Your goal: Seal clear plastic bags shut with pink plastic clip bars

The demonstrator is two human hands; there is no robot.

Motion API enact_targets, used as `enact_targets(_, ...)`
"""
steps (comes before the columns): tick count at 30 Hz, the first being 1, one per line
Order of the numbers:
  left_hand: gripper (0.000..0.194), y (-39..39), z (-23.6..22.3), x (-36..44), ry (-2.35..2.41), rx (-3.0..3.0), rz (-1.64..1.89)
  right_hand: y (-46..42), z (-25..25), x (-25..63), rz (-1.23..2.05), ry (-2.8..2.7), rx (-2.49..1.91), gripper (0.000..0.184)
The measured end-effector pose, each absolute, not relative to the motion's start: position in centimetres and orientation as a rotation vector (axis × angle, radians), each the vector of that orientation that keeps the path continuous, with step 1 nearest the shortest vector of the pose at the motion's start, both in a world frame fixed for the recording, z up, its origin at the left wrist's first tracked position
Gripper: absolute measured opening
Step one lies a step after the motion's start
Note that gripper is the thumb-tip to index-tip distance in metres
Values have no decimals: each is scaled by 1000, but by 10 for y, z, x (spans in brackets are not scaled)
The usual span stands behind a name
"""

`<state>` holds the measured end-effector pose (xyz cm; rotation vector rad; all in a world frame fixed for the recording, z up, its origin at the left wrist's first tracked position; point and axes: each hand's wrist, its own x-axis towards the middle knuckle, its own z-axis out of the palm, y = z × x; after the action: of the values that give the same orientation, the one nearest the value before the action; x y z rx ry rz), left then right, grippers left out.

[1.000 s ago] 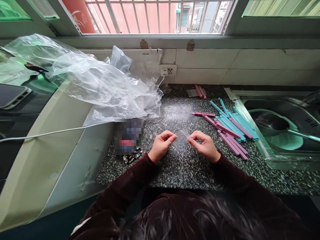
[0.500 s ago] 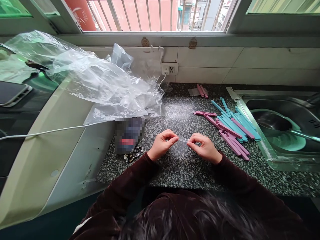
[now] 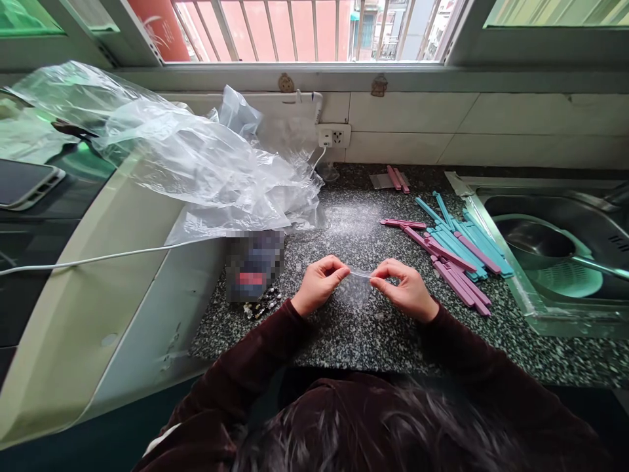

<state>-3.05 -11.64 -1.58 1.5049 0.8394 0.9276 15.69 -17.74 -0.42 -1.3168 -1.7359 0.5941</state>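
The fingers of the left hand (image 3: 319,286) and right hand (image 3: 405,288) pinch a small clear plastic bag (image 3: 361,274), stretched between them; whether it touches the worktop (image 3: 344,344) below, I can't tell. Just right of the fingers lies a jumble of pink clips (image 3: 452,283) and blue clips (image 3: 491,246). Near them on the left sit a dark packet (image 3: 251,262), its print blurred, and small shiny bits (image 3: 263,303). Ahead and left, crumpled plastic sheeting (image 3: 211,170) crowds the space, a white cable (image 3: 98,261) running out from under it.

The worktop is speckled black and white, with a tiled wall (image 3: 403,113) and socket (image 3: 335,135) ahead of the fingers and a barred window (image 3: 295,33) above. Farther right, a steel sink (image 3: 590,208) holds a pale green colander (image 3: 560,280) with a long-handled metal pan (image 3: 533,237) resting in it.
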Motion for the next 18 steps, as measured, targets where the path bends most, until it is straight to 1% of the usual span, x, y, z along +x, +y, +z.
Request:
enact_targets(6,28,-116,-16,-32,793,1515,854,-177,-1,159,503,-1712,-1300,18)
enact_targets(12,25,-117,-17,-31,770,1606,829,-175,-2,156,555,-1757,-1282,10)
enact_targets(18,24,-118,-15,-29,752,1678,831,-175,-4,152,542,-1784,-1286,15)
